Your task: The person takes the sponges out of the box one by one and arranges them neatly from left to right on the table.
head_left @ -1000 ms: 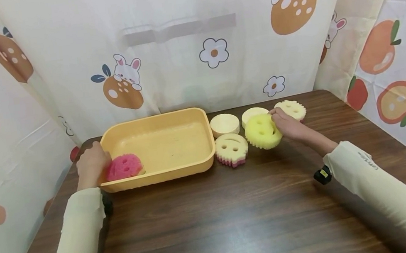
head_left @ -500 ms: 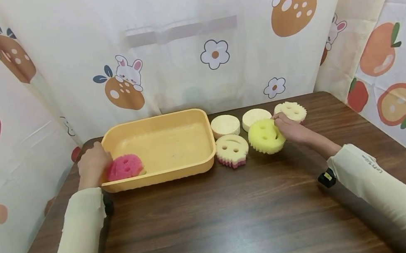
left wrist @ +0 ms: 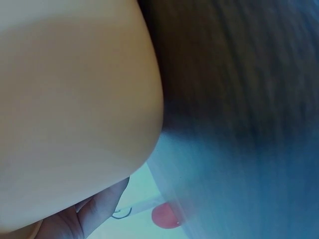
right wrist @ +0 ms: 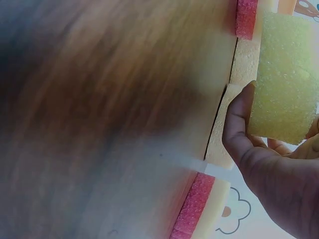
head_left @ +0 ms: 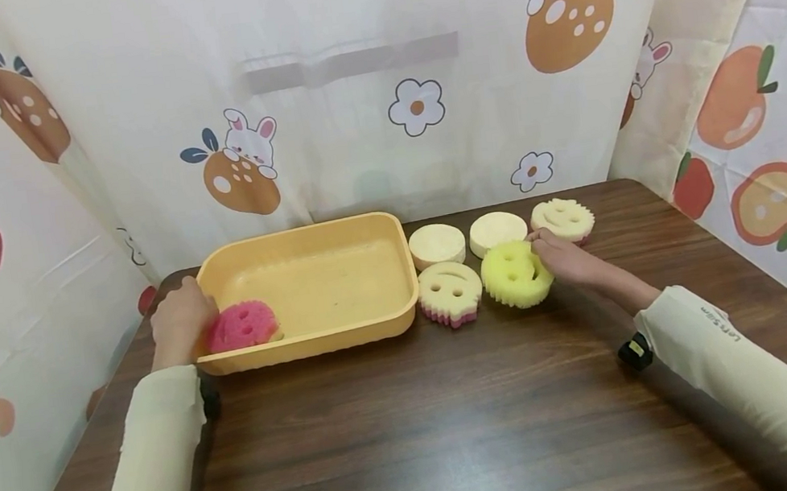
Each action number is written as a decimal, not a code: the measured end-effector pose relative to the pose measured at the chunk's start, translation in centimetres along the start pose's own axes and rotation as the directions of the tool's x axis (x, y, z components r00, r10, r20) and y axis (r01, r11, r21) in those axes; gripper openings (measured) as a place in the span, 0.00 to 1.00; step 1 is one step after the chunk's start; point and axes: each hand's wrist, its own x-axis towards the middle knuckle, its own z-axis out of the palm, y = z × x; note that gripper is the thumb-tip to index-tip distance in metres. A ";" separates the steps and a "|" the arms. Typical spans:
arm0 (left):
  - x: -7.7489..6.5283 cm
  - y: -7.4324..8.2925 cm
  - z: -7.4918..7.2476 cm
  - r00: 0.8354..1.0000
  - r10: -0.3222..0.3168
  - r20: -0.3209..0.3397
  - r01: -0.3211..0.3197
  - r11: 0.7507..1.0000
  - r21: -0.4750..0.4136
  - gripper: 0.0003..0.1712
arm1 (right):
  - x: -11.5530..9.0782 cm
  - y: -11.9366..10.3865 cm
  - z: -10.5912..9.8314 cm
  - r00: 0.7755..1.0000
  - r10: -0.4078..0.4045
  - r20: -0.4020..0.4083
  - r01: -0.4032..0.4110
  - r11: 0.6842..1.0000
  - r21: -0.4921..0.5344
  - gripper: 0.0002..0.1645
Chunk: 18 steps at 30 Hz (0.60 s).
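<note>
My right hand (head_left: pixel 568 259) pinches a yellow smiley-face scrub sponge (head_left: pixel 514 276) by its right side, in front of the back row of sponges. In the right wrist view the thumb lies along one face of the yellow sponge (right wrist: pixel 286 74), over the table. At the left end of a yellow-orange plastic tray (head_left: pixel 331 338), my left hand (head_left: pixel 182 320) grips the rim. Inside that tray, beside the hand, lies a pink smiley-face sponge (head_left: pixel 242 325). The left wrist view is mostly filled by the tray's outer wall (left wrist: pixel 79 109), with part of the left hand (left wrist: pixel 97 211) below.
Right of the tray sit two round cream sponges (head_left: pixel 437 245) and a cream-and-pink smiley sponge (head_left: pixel 451 292). Another cream-and-pink one (head_left: pixel 562 220) stands farther right. All rest on the dark wooden table (head_left: pixel 414 429). A printed curtain (head_left: pixel 352 137) hangs behind the table's back edge.
The yellow sponge has come slightly down and toward the near side in my right hand, showing more of the round sponge behind it. My left hand stays at the tray.
</note>
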 end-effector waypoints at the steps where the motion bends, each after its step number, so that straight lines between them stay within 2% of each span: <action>1: 0.0 0.0 0.1 1.000 0.001 0.001 -0.001 1.000 0.000 0.27 | 0.0 0.1 0.0 1.000 0.004 0.003 -0.004 1.000 0.002 0.31; 18: -0.1 0.1 -0.1 1.000 0.003 -0.003 -0.003 1.000 0.009 0.27 | -0.1 0.5 0.4 0.998 0.039 0.039 -0.039 0.999 0.007 0.31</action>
